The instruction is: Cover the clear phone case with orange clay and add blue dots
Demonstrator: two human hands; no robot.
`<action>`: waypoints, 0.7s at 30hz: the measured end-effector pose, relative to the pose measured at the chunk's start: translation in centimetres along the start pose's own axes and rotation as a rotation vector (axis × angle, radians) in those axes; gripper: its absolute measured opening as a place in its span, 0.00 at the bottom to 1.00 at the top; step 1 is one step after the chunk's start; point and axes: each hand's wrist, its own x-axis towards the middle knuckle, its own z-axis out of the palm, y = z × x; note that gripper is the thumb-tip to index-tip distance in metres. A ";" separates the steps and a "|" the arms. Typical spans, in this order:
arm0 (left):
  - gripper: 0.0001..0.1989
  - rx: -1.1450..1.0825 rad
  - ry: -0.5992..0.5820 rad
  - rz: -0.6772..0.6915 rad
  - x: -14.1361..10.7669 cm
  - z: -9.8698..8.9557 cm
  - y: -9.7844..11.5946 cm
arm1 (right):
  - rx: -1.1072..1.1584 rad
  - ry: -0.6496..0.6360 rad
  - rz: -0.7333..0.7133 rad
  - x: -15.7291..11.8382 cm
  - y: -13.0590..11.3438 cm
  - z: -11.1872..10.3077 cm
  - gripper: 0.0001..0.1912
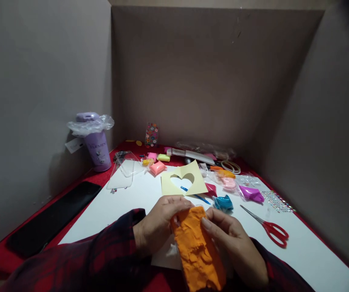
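A phone case spread with lumpy orange clay (197, 247) is held up close to me, tilted, its lower end cut off by the picture's bottom edge. My left hand (162, 221) grips its upper left edge, with the fingers curled behind and partly hidden. On the upper right edge, my right hand (235, 241) pinches it, the thumb pressing the clay's surface. Just beyond lies a folded pale yellow paper (170, 186) with a heart-shaped cutout, a blue tool (203, 199) beside it. A teal clay packet (223, 202) is near my right fingers.
Red scissors (274, 233) lie at right, near a gem sheet (279, 202) and a purple clay packet (251, 194). Clear phone cases (121, 174), a black phone-like slab (55, 219) and a lilac cup (98, 150) are at left. Grey walls (207, 81) enclose the table.
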 end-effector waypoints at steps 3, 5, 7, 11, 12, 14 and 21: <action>0.05 -0.005 0.022 -0.034 0.1 -0.3 -0.4 | -0.001 0.009 0.006 0.0 0.1 -0.1 0.16; 0.06 -0.003 0.018 -0.034 0.1 -0.4 -0.5 | 0.003 0.002 0.007 0.1 0.1 -0.2 0.16; 0.11 -0.026 -0.028 -0.016 -0.1 -0.3 -0.4 | 0.012 0.003 0.000 0.2 0.0 -0.3 0.16; 0.16 -0.098 -0.154 -0.025 -0.5 0.1 0.0 | 0.044 0.086 -0.030 0.2 -0.2 -0.2 0.15; 0.15 -0.105 -0.179 -0.038 -0.5 0.2 0.0 | 0.056 0.105 -0.039 0.3 -0.2 -0.3 0.15; 0.13 -0.104 -0.212 -0.068 -0.6 0.1 -0.2 | 0.064 0.133 -0.062 0.3 -0.1 -0.4 0.15; 0.17 -0.092 -0.140 -0.125 -0.1 -0.5 -1.1 | -0.045 0.217 -0.125 0.7 0.6 -1.0 0.18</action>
